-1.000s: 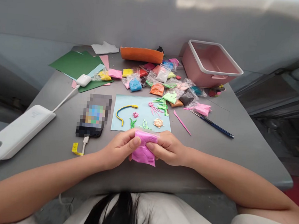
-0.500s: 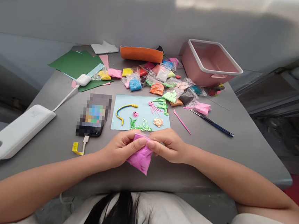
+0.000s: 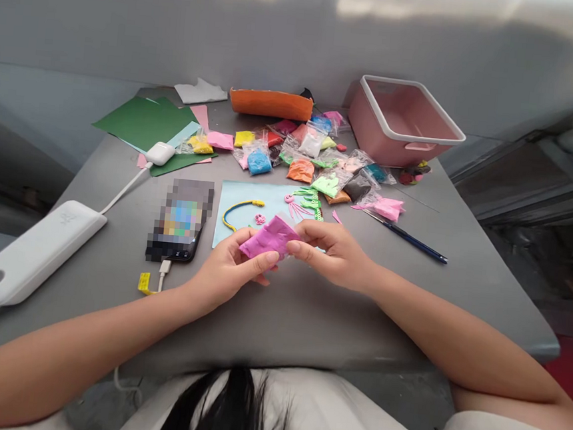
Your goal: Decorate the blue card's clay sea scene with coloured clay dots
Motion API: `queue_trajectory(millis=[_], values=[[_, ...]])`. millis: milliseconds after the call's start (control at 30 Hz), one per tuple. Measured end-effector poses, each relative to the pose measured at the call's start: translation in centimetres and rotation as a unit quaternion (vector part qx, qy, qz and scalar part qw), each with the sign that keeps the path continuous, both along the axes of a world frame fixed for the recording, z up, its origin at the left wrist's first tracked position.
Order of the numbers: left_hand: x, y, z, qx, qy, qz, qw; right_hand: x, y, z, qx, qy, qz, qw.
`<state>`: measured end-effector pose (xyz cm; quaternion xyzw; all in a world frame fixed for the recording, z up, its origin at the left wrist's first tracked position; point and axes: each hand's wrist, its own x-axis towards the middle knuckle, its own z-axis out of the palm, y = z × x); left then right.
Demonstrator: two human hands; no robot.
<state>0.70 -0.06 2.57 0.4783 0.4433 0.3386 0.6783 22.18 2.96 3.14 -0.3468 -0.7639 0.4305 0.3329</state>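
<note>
My left hand [image 3: 229, 271] and my right hand [image 3: 333, 252] both pinch a small clear bag of pink clay [image 3: 268, 235], held flat just above the grey table [image 3: 303, 310]. Under and behind the bag lies a light blue card [image 3: 241, 194] with small clay figures on it: a yellow-blue curved strip [image 3: 239, 209], a pink octopus [image 3: 293, 204] and green seaweed [image 3: 312, 200]. Part of the card is hidden by the bag and my fingers.
Several coloured clay bags [image 3: 301, 157] are heaped behind the card. A pink tub [image 3: 400, 121] stands at the back right, an orange tray [image 3: 271, 103] at the back. A phone [image 3: 180, 222], white power bank [image 3: 32, 253], earbud case [image 3: 160, 154], green paper [image 3: 144, 122] and blue pen [image 3: 407, 237] lie around.
Both hands moved forward, away from the table's near edge and over the blue card. The pink clay bag, which hung down between my fingers, is now lifted and lies flat.
</note>
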Motion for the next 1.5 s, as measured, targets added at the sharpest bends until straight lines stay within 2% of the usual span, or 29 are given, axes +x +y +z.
queue_trajectory(millis=[133,333,500,567,667,833,933,1100,1200,1500], values=[[-0.1,0.1,0.2,0.02,0.026,-0.027,0.999,0.2,0.1,0.0,-0.024,0.014,0.012,1.0],[-0.2,0.0,0.1,0.049,0.058,-0.066,0.995,0.1,-0.1,-0.1,0.141,-0.014,0.027,0.99],[-0.3,-0.1,-0.6,0.074,0.074,-0.09,0.99,0.3,0.0,-0.1,0.16,-0.035,0.052,0.985],[-0.3,-0.3,-0.5,0.092,0.071,-0.104,0.988,0.4,0.0,-0.1,0.138,-0.044,0.087,0.986],[-0.4,-0.4,-0.5,0.118,0.068,-0.107,0.985,0.4,0.0,0.0,0.06,-0.054,0.121,0.989],[-0.5,-0.3,-1.1,0.136,0.058,-0.025,0.989,0.2,-0.2,0.3,-0.102,-0.004,0.028,0.994],[-0.5,-0.3,-1.3,0.13,0.046,-0.011,0.99,0.2,-0.3,0.6,-0.101,0.005,0.008,0.995],[-0.5,-0.4,-1.0,0.14,0.036,-0.011,0.989,0.1,-0.6,0.8,-0.024,-0.047,0.042,0.998],[-0.5,-0.3,-0.8,0.149,0.03,0.001,0.988,0.0,-0.7,0.7,0.007,-0.063,0.03,0.998],[-0.5,0.4,-0.7,0.152,0.011,0.092,0.984,-0.1,-0.6,0.9,-0.124,0.048,-0.044,0.99]])
